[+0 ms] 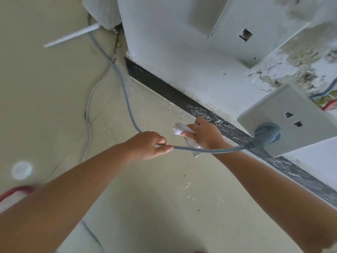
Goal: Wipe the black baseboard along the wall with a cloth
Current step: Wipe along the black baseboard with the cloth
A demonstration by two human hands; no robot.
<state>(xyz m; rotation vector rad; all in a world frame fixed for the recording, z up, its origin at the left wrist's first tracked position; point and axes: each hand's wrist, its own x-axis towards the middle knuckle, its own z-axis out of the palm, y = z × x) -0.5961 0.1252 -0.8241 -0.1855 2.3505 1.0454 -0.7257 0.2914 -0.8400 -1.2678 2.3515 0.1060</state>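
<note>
A black baseboard (pixel 164 87) runs diagonally along the foot of the white wall, streaked with white marks near its middle. My right hand (pixel 205 133) grips a crumpled white cloth (pixel 180 129) and sits against the streaked stretch of baseboard. My left hand (pixel 148 146) pinches a grey power cable (pixel 127 99) and holds it off the floor, away from the baseboard. The cable crosses in front of my right wrist.
The cable ends in a grey plug (pixel 267 135) seated in a white wall socket (pixel 290 119). A white router with an antenna (pixel 73 34) sits at the wall corner, with thin wires (pixel 88 114) trailing over the beige floor. Peeling plaster and loose coloured wires (pixel 328 102) show at right.
</note>
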